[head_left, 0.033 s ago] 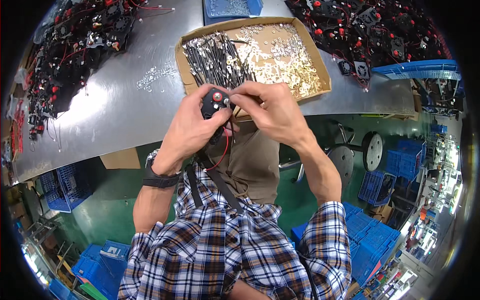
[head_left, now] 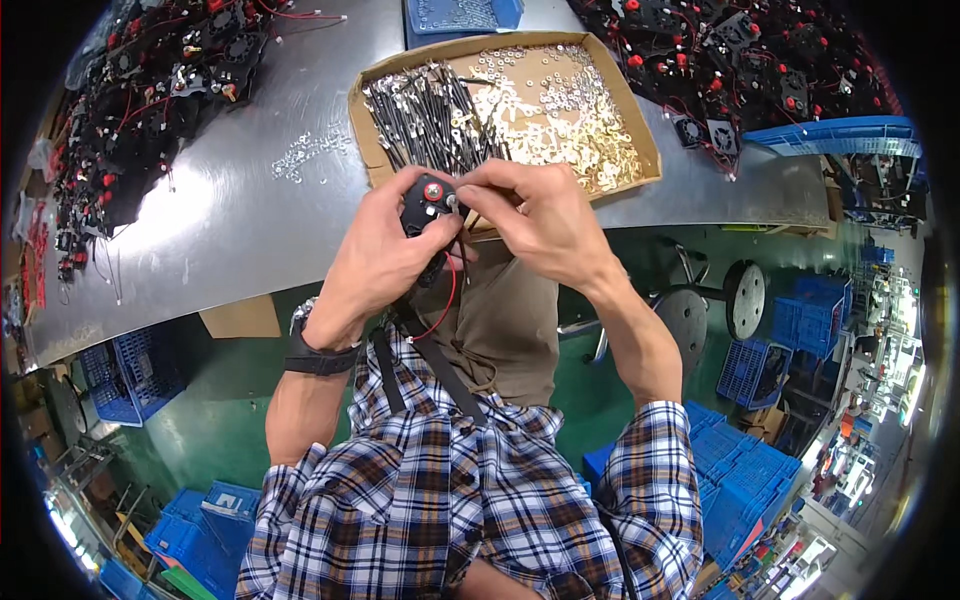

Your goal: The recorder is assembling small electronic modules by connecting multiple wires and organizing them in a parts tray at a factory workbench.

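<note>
A small black plastic housing (head_left: pixel 416 206) with a round red-ringed terminal on top is held by my left hand (head_left: pixel 378 250), thumb across its near side. A thin red wire (head_left: pixel 447 308) hangs from its underside over my lap. My right hand (head_left: pixel 548 222) is closed, thumb and forefinger pinched at a small metal post (head_left: pixel 452 202) on the housing's right side. Anything tiny between those fingertips is hidden. Both hands are at the table's front edge, just before a shallow cardboard tray (head_left: pixel 640 140) with black cables (head_left: pixel 425 115) and loose gold-coloured metal pieces (head_left: pixel 590 140).
Small nuts or washers (head_left: pixel 300 155) lie scattered on the metal table (head_left: pixel 250 240) left of the tray. Piles of black assemblies with red caps (head_left: pixel 190 80) fill the far left and far right. A blue bin (head_left: pixel 465 28) stands behind the tray. Stools (head_left: pixel 745 300) and blue crates (head_left: pixel 740 470) are on the floor.
</note>
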Motion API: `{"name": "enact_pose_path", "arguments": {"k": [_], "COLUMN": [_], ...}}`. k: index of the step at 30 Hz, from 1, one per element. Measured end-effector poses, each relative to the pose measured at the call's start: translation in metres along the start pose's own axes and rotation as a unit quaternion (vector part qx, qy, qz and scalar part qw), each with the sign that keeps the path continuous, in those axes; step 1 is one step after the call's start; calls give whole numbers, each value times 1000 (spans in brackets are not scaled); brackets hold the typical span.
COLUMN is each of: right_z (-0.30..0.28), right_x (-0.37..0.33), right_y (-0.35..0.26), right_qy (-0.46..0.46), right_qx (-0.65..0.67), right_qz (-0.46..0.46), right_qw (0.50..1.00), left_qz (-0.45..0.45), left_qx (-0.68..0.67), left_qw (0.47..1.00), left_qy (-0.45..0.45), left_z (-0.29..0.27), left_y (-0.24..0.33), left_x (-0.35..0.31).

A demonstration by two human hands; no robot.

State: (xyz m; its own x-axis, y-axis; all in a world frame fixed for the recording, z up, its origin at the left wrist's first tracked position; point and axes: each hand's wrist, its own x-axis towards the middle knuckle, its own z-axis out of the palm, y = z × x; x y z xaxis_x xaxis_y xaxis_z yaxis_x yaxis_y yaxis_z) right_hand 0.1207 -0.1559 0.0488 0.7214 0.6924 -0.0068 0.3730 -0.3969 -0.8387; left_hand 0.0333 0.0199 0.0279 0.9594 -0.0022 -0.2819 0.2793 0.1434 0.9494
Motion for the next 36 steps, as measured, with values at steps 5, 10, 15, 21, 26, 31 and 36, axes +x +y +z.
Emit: {"name": "enact_pose_path", "arguments": {"k": [5, 10, 15, 21, 26, 31, 36], "right_z": [9, 8, 19, 30, 29, 30, 40], "right_x": [3, 4, 0, -8, -5, -8, -12], "right_y": [2, 1, 4, 6, 0, -1, 6], "right_qy": [3, -23, 16, 108, 82, 100, 146], "right_qx": [3, 26, 27, -216, -124, -26, -79], "right_qz": [13, 95, 44, -189, -42, 30, -71], "right_qw": [1000, 995, 999, 952, 988, 994, 984], "left_qz": [24, 45, 76, 63, 92, 73, 94], "left_qx": [68, 74, 127, 126, 134, 99, 97], "left_qw": [997, 996, 988, 989, 985, 992, 990], "left_qy": [15, 35, 45, 40, 53, 40, 39], "left_z": [-5, -1, -5, -4, -6, -4, -7], "left_y": [-10, -6, -10, -8, -14, -14, -17], "left_x": [4, 1, 1, 2, 2, 3, 5]}}
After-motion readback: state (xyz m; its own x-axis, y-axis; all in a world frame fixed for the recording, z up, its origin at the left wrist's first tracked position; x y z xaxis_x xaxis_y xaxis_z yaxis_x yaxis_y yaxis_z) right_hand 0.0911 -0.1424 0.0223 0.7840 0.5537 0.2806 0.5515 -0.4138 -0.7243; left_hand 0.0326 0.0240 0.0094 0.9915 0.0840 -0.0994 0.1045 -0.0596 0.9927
